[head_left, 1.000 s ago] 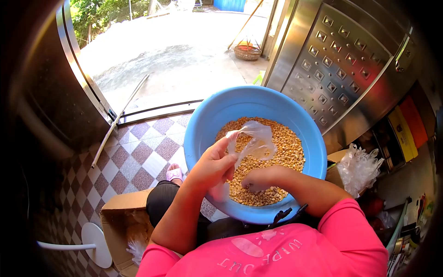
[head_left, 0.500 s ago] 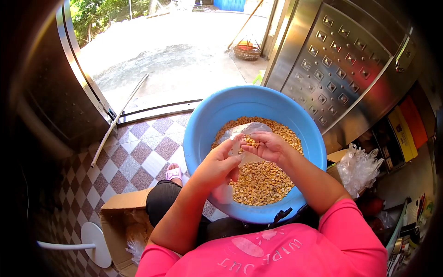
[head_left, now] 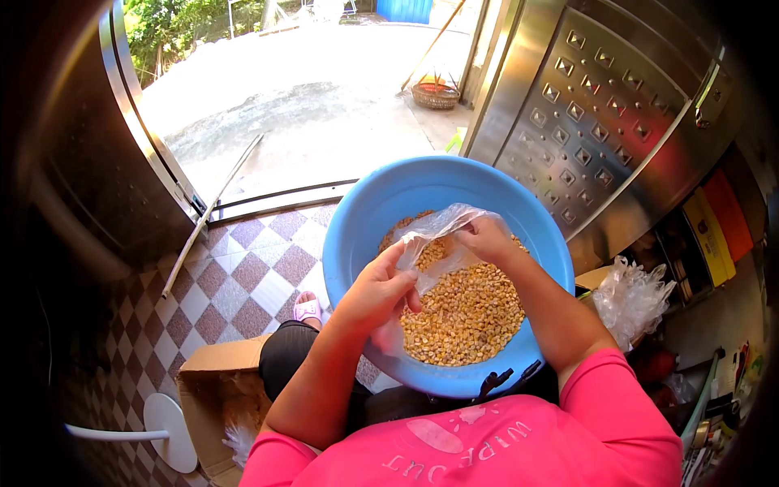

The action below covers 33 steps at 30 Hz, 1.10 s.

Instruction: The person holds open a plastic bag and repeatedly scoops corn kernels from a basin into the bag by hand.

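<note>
A blue plastic tub (head_left: 418, 174) in front of me holds dried corn kernels (head_left: 466, 312). Over the corn, a thin clear plastic bag (head_left: 446, 221) is spread with its mouth open. My left hand (head_left: 391, 286) pinches the bag's left edge between thumb and fingers. At the bag's right side, my right hand (head_left: 487, 237) is closed on the film, its fingertips partly hidden. Kernels show through the bag's opening between the hands; I cannot tell whether any lie inside it.
A cardboard box (head_left: 213, 365) stands at lower left beside a white round-based stand (head_left: 169, 434). Crumpled clear bags (head_left: 631, 300) sit to the right. A metal door (head_left: 588, 105) stands at right, and a pole (head_left: 211, 215) lies across the doorway. Outside is a wicker basket (head_left: 436, 95).
My right hand has moved right and curled closed, pulling the bag's mouth wider. The bag's upper edge now arches higher between my hands. My left hand stays nearly in place.
</note>
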Motion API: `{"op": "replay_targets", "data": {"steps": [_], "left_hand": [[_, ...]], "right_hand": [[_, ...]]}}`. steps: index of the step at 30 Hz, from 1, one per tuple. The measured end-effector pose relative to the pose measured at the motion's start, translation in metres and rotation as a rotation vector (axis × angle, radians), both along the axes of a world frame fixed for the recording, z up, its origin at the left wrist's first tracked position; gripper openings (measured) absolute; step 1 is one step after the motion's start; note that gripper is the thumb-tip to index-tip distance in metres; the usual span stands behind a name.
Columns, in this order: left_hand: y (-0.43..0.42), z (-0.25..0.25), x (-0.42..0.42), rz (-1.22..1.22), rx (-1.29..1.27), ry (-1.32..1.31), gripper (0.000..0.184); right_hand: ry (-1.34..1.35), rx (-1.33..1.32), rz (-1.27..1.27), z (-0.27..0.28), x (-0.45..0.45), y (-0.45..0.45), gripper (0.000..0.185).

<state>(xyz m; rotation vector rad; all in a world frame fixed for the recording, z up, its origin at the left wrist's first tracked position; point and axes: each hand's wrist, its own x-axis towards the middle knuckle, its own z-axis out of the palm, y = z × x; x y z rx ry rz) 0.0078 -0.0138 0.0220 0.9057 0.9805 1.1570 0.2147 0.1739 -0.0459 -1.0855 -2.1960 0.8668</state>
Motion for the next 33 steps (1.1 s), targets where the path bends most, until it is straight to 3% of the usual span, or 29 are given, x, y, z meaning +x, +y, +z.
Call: {"op": "replay_targets", "data": {"steps": [2,6,8,11,12,14,17,20,25,28,33], "left_hand": [[0.001,-0.001,-0.001,-0.03,0.007,-0.024,0.056],[0.0,0.002,-0.003,-0.06,0.025,-0.012,0.06],[0.0,0.003,0.0,-0.015,0.024,0.031,0.06],[-0.001,-0.001,-0.003,-0.025,0.024,0.057,0.061],[-0.001,-0.001,-0.002,-0.025,0.025,0.058,0.061],[-0.002,0.0,0.0,-0.005,0.005,0.095,0.056],[-0.002,0.0,0.0,-0.003,0.012,0.123,0.056],[-0.004,0.002,-0.002,-0.039,0.028,0.097,0.061],[-0.005,0.004,0.001,-0.002,0.038,0.144,0.059],[-0.005,0.001,0.002,0.02,0.059,0.151,0.056],[-0.003,-0.007,0.002,0.022,0.094,0.156,0.055]], "right_hand": [[-0.147,0.045,0.122,0.048,-0.012,-0.046,0.02],[-0.171,0.102,0.245,0.077,-0.018,-0.08,0.014],[-0.345,-0.085,0.513,0.083,-0.017,-0.088,0.014],[-0.551,-0.279,0.736,0.06,-0.021,-0.096,0.017],[-0.55,-0.278,0.736,0.053,-0.023,-0.099,0.017],[-0.964,-0.041,0.679,0.039,-0.026,-0.106,0.022],[-1.136,-0.179,0.879,0.007,-0.033,-0.115,0.025],[-1.131,-0.355,0.947,-0.011,-0.036,-0.119,0.024],[-1.127,-0.51,1.002,0.024,-0.043,-0.122,0.016],[-0.79,-0.769,0.942,0.046,-0.036,-0.11,0.013],[-0.425,-0.942,0.826,0.065,-0.012,-0.081,0.013]]}}
